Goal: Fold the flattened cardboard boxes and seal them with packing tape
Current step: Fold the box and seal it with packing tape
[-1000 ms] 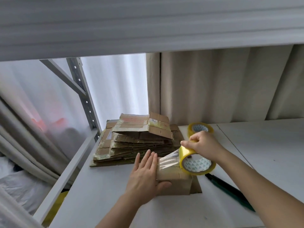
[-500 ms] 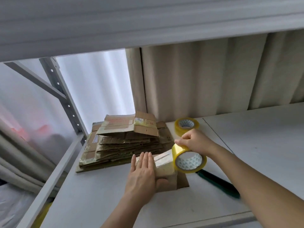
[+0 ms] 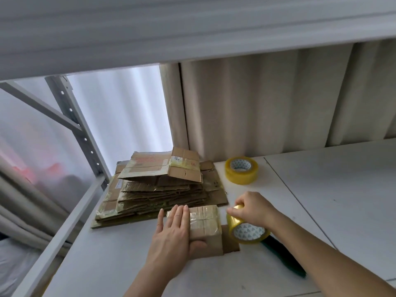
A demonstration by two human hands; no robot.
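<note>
Tape roll [image 3: 248,229] now down past the box [image 3: 204,224] edge in the gripping right hand [image 3: 254,209], left hand [image 3: 173,234] pressing flat with thumb round the side — that strip looks laid, cutting next.

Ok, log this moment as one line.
step: taping | left hand: pressing small cardboard box | right hand: gripping tape roll beside box | spare tape roll: behind

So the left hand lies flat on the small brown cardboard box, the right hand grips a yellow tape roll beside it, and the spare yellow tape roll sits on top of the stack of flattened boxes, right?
Not quite. The head view shows the spare yellow tape roll standing on the white table, right of the stack of flattened boxes, not on it. The rest holds: left hand flat on the small brown cardboard box, right hand gripping the yellow tape roll.
</note>
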